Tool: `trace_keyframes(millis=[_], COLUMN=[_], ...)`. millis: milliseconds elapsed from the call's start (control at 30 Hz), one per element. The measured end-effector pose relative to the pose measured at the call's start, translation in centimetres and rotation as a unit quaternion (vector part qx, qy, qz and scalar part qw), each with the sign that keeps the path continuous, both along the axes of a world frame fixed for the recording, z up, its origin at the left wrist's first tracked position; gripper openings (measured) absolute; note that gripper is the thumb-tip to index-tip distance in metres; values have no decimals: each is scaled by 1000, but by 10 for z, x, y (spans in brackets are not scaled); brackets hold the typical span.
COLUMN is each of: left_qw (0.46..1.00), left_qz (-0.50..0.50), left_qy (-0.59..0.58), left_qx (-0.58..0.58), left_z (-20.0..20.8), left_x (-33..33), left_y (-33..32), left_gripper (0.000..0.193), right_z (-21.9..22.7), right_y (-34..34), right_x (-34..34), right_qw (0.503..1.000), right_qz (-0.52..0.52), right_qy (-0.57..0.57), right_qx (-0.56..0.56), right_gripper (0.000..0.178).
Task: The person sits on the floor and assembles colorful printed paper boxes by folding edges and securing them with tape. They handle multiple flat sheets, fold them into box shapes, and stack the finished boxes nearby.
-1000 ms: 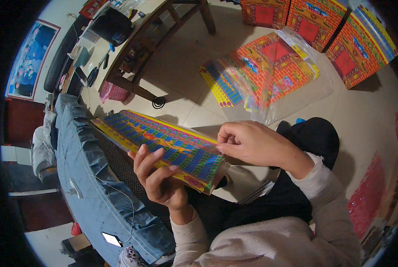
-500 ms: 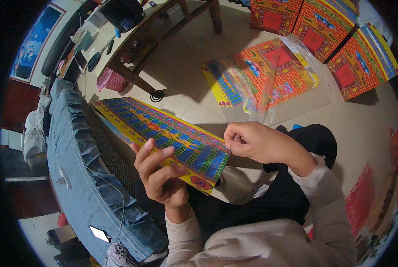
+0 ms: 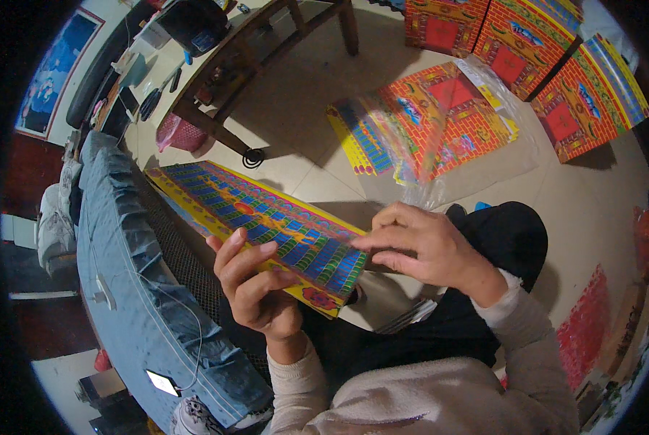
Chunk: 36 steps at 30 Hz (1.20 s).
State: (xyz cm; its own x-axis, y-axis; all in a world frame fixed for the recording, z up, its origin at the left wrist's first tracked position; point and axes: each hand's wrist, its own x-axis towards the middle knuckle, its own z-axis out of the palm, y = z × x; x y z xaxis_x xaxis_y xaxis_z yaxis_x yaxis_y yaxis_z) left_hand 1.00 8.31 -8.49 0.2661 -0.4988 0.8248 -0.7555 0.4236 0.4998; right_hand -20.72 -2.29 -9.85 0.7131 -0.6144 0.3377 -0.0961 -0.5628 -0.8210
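Observation:
A long folded cardboard piece (image 3: pixel 277 225), printed with blue and green roof tiles and yellow borders, slants across my lap. My left hand (image 3: pixel 259 286) grips its near long side, with the thumb and fingertips showing above the edge. At the right end, my right hand (image 3: pixel 429 246) pinches the card's edge. Its index finger reaches onto the printed face and the thumb lies below. The card's underside is mostly hidden.
Flat brick-printed sheets (image 3: pixel 448 123) lie in clear plastic on the tiled floor. Standing brick-printed boxes (image 3: pixel 567 116) are beyond them. On the left are a sofa with a blue cover (image 3: pixel 136 290) and a phone (image 3: pixel 162 382). A wooden table (image 3: pixel 215 109) stands above a pink basket (image 3: pixel 181 134).
My right hand has shifted slightly, its curled fingers stretching out over the card's right end. The card and my left hand have moved a little to the left.

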Motion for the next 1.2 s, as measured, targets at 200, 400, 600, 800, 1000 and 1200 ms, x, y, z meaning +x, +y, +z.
trace_keyframes(millis=[200, 400, 600, 800, 1000, 1200], left_qw=[1000, 1000, 1000, 1000, 1000, 1000], left_qz=[8, 9, 14, 23, 16, 15], left_qy=[8, 2, 1, -12, -4, -3], left_qx=[4, 1, 6, 5, 0, -14], left_z=[-1, 1, -1, -1, -2, -4], left_x=[-3, -5, -3, -3, -4, -6], left_y=[-1, -2, 0, -1, -3, -6], left_gripper=[35, 31, 32, 28, 27, 33], right_z=[-22, -20, -18, -14, -16, -18], right_y=[10, 8, 15, 14, 11, 11], right_x=[6, 3, 6, 8, 7, 8], right_qw=[981, 983, 987, 967, 968, 953], right_qz=[-73, -70, -71, -38, -37, -27], right_qy=[-57, -70, -97, -65, -53, -89], right_qx=[-172, -155, 105, 242, 243, 290], right_gripper=[15, 13, 16, 18, 16, 11])
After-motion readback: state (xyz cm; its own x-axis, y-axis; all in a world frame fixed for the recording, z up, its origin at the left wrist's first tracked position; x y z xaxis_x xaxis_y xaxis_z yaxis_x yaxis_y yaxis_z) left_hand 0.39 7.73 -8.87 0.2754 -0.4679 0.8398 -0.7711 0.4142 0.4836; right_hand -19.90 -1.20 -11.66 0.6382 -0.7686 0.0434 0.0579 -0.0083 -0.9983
